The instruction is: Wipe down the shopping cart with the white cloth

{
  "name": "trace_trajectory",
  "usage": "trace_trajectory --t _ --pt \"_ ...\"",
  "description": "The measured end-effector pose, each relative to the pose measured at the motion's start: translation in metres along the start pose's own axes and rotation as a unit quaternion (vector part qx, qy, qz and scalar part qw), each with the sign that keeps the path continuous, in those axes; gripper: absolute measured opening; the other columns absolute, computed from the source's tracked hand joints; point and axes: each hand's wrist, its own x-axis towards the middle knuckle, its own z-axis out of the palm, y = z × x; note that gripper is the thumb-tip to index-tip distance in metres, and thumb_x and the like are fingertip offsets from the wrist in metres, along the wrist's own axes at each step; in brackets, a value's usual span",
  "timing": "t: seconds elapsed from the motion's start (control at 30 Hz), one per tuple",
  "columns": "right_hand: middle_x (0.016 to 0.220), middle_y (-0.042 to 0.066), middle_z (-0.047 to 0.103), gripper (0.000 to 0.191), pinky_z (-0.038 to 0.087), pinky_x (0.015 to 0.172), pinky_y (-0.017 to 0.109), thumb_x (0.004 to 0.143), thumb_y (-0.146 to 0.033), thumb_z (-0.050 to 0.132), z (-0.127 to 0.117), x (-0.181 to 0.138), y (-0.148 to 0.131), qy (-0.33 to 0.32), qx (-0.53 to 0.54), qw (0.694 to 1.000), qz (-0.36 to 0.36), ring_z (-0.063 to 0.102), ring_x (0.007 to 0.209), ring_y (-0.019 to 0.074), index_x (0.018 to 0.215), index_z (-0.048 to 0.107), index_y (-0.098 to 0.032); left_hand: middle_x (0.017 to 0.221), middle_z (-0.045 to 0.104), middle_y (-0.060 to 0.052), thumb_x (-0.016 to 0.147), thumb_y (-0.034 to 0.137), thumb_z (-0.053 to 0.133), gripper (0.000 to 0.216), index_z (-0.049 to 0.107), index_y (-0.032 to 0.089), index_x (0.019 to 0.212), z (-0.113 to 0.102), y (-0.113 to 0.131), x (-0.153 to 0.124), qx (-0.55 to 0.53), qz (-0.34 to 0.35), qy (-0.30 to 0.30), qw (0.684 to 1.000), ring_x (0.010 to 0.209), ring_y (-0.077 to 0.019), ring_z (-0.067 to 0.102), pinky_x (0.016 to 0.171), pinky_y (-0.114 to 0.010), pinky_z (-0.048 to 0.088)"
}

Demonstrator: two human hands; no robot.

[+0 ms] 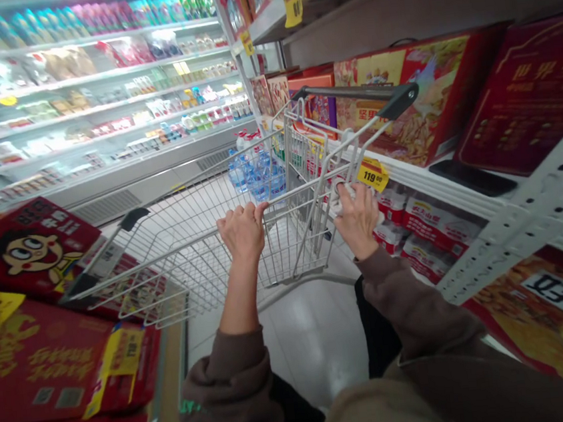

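Note:
A wire shopping cart [199,246] stands sideways in front of me, its grey handle [349,91] at the upper right. My left hand [243,230] is closed around the top rail of the cart's near side. Close to the handle end, my right hand [360,216] presses a crumpled whitish cloth [337,200] against the cart's wire frame. The fingers of that hand are bent over the cloth and partly hide it. Through the bars, the cart's basket shows bare wire and floor behind it.
Red gift boxes [40,357] are stacked at the left, close to the cart's corner. Shelving [524,219] with boxed goods runs along the right, a black flat object [473,177] on it. Blue bottled-water packs [257,173] stand on the floor before a lit refrigerated display [101,122].

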Motion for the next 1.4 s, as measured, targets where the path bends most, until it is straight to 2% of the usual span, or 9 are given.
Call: trace_trajectory --t 0.1,0.2,0.4,0.6,0.77,0.9,1.13,1.3,1.4 --pt "0.127 0.020 0.062 0.060 0.047 0.091 0.044 0.077 -0.011 0.057 0.009 -0.016 -0.006 -0.004 0.029 0.999 0.017 0.056 0.111 0.0307 0.136 0.064 -0.015 0.097 0.074 -0.013 0.108 0.056 0.025 0.057 0.070 0.022 0.094 0.000 0.008 -0.002 -0.006 -0.001 0.012 1.000 0.097 -0.0303 0.060 0.079 -0.039 0.028" --pt "0.124 0.016 0.065 0.057 0.049 0.090 0.040 0.073 -0.010 0.058 0.014 -0.029 -0.006 -0.017 0.076 0.997 -0.006 0.058 0.108 0.0274 0.128 0.069 -0.019 0.096 0.074 -0.012 0.107 0.058 0.028 0.056 0.070 0.022 0.095 0.001 0.015 -0.004 -0.003 0.004 0.016 1.000 0.096 -0.0307 0.060 0.078 -0.038 0.028" --pt "0.143 0.013 0.060 0.056 0.046 0.102 0.048 0.082 -0.013 0.057 0.008 0.004 0.011 0.092 0.066 0.994 0.004 0.053 0.122 0.0300 0.137 0.065 -0.023 0.093 0.074 -0.011 0.108 0.057 0.032 0.052 0.067 0.023 0.090 0.007 0.020 -0.006 -0.003 0.014 0.044 0.999 0.093 -0.0295 0.059 0.077 -0.038 0.027" --pt "0.146 0.012 0.061 0.060 0.043 0.102 0.049 0.079 -0.007 0.051 0.018 0.001 0.012 0.013 0.071 0.997 0.000 0.051 0.123 0.0294 0.134 0.067 -0.023 0.090 0.074 -0.011 0.108 0.055 0.032 0.051 0.066 0.023 0.088 0.008 0.021 -0.007 -0.017 0.027 0.047 0.998 0.091 -0.0296 0.059 0.076 -0.038 0.025" --pt "0.151 0.012 0.057 0.063 0.041 0.107 0.049 0.079 -0.009 0.054 0.011 0.003 0.010 0.033 0.095 0.994 0.038 0.049 0.127 0.0290 0.140 0.063 -0.022 0.092 0.074 -0.011 0.108 0.055 0.032 0.050 0.065 0.023 0.089 0.006 0.021 -0.006 -0.028 0.022 0.041 0.999 0.094 -0.0298 0.060 0.078 -0.038 0.027" --pt "0.150 0.010 0.058 0.060 0.042 0.105 0.045 0.078 -0.005 0.052 0.008 -0.002 0.007 -0.013 0.116 0.993 0.023 0.050 0.126 0.0274 0.132 0.068 -0.024 0.093 0.074 -0.011 0.108 0.053 0.032 0.049 0.065 0.023 0.088 0.004 0.021 -0.006 -0.035 0.017 0.034 0.999 0.094 -0.0294 0.059 0.078 -0.038 0.027" --pt "0.147 0.010 0.060 0.059 0.042 0.103 0.043 0.080 -0.007 0.054 0.004 0.000 -0.002 0.008 0.134 0.991 0.025 0.052 0.125 0.0272 0.135 0.067 -0.024 0.093 0.074 -0.010 0.108 0.053 0.032 0.048 0.065 0.024 0.089 0.002 0.019 -0.006 -0.017 0.024 0.030 0.999 0.095 -0.0295 0.060 0.078 -0.038 0.028" --pt "0.139 0.008 0.067 0.050 0.043 0.099 0.042 0.081 -0.007 0.054 0.001 -0.002 0.003 -0.007 0.131 0.991 -0.014 0.055 0.119 0.0260 0.124 0.073 -0.024 0.093 0.074 -0.010 0.108 0.053 0.033 0.047 0.065 0.024 0.089 0.003 0.018 -0.006 -0.016 0.024 0.027 0.999 0.095 -0.0292 0.060 0.079 -0.038 0.028" --pt "0.141 0.009 0.063 0.056 0.042 0.101 0.043 0.081 -0.008 0.056 -0.002 0.002 0.004 0.020 0.126 0.992 0.000 0.053 0.122 0.0268 0.132 0.069 -0.025 0.094 0.074 -0.011 0.108 0.053 0.032 0.049 0.066 0.023 0.090 0.003 0.018 -0.006 -0.026 0.020 0.025 0.999 0.096 -0.0296 0.060 0.080 -0.038 0.029"
